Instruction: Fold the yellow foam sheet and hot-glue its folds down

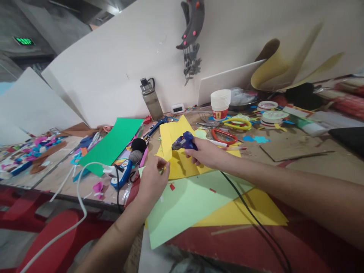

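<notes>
My right hand [205, 153] grips a blue glue gun [184, 141], its nozzle pointing left over a yellow paper sheet [182, 167]. A black cord [250, 212] trails from the gun toward me across the papers. My left hand [152, 181] has its fingers pinched together at the yellow sheet's left edge, holding a small piece I cannot make out. A pale green sheet [184, 204] and a darker yellow sheet [250, 214] lie under and in front of the hands.
A second glue gun [122, 174] with a white cord lies left of my hands beside a green sheet [113, 144]. A water bottle [151, 99], stacked paper cups [220, 102], tape rolls [274, 116], scissors [224, 135] and paper scraps crowd the table. White boards lean behind.
</notes>
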`<state>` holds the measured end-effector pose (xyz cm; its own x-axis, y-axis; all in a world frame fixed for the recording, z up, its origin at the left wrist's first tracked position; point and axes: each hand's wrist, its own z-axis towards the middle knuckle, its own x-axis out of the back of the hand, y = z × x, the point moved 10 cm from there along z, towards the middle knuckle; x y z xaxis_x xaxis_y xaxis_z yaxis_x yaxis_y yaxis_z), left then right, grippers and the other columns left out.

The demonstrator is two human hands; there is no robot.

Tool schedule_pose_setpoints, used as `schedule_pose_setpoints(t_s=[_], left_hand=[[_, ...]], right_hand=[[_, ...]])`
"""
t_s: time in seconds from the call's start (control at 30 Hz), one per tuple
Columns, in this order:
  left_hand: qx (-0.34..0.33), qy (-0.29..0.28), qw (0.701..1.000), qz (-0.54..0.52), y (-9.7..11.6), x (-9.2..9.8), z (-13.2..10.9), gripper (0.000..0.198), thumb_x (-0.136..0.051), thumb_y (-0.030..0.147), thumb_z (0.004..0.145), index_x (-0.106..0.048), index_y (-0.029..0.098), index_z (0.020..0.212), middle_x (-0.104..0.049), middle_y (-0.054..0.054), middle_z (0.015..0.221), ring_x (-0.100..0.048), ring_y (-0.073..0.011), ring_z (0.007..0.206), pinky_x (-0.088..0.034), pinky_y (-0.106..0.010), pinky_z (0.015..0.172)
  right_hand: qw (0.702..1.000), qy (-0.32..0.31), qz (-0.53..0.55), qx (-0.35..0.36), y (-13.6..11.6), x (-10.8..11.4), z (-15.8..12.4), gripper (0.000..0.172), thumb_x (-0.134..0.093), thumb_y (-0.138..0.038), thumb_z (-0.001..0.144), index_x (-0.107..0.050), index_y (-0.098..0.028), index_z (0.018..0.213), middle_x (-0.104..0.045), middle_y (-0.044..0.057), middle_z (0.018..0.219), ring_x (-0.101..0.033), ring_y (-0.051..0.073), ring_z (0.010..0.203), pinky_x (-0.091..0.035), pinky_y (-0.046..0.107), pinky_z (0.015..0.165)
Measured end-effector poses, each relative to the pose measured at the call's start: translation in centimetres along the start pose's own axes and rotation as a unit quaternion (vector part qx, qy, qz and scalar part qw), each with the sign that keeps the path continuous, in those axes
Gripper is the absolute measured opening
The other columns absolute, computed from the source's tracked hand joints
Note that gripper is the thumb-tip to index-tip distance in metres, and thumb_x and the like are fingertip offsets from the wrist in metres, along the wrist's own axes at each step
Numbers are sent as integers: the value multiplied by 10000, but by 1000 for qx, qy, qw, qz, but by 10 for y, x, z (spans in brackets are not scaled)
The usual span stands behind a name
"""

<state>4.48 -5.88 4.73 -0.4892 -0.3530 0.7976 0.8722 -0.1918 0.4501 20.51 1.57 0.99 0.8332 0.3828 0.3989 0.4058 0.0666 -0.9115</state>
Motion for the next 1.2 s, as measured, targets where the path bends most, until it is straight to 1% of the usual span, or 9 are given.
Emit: schedule_pose_setpoints(t_s=[0.17,0.3,0.43,0.53,0.63,0.73,0.93,1.1,1.2], left_hand=[[-5,16,1000,18,-3,10,-5,171,-491,306,917,-554,199,799,-658,-19,776,-622,-154,698,-456,-284,662],[-14,28,998,49,-3,12,-9,184,-507,309,905,-582,205,773,-680,-20,751,-631,-154,673,-457,-276,650],[5,32,999,38,-9,14,-10,163,-542,342,890,-598,205,822,-694,-22,802,-652,-155,698,-485,-266,656],[37,15,999,28,-17,14,-9,123,-556,325,873,-577,206,849,-686,-19,829,-658,-159,718,-499,-268,661],[65,27,997,35,-23,19,-6,111,-523,313,886,-537,209,853,-660,-15,791,-641,-165,686,-479,-271,619],[63,31,997,23,-25,23,-2,106,-488,312,906,-514,210,890,-636,-13,748,-627,-172,657,-460,-271,584],[34,25,999,29,-27,25,-2,118,-460,293,918,-524,202,958,-646,-50,835,-645,-199,728,-471,-291,623],[12,9,1000,11,-26,13,4,201,-451,278,928,-581,176,1044,-684,-101,976,-660,-223,872,-508,-332,753],[18,5,1000,0,-28,6,4,242,-425,281,952,-604,173,1073,-698,-102,1014,-664,-222,896,-513,-343,791]], right_hand=[[997,3,-79,0,-2,-2,-5,121,-573,-315,877,-567,-195,891,-722,63,810,-615,138,558,-422,240,480],[992,-35,-117,14,-4,-5,-13,144,-616,-341,847,-580,-202,839,-696,34,716,-600,145,544,-380,243,470],[993,-41,-113,4,-3,-7,-14,141,-593,-344,862,-586,-205,838,-684,28,690,-592,147,549,-372,243,474],[996,-17,-88,13,-8,-6,-12,114,-574,-318,878,-582,-206,897,-717,45,813,-607,144,595,-404,246,524],[999,-2,-40,15,-11,-5,-15,106,-545,-290,895,-571,-204,951,-723,52,874,-590,130,572,-424,254,539],[1000,-8,-30,-4,-8,-6,-23,149,-517,-291,910,-577,-197,1008,-715,58,849,-585,139,560,-423,261,524],[982,37,-184,32,-24,4,-46,187,-556,-312,896,-586,-185,1031,-718,113,961,-661,225,813,-407,263,609],[962,17,-270,46,-30,-6,-57,216,-498,-289,921,-577,-176,1088,-716,138,982,-668,245,811,-356,275,580],[960,36,-274,41,-24,-8,-51,232,-481,-287,931,-556,-163,1113,-712,150,1009,-667,263,859,-362,284,607]])
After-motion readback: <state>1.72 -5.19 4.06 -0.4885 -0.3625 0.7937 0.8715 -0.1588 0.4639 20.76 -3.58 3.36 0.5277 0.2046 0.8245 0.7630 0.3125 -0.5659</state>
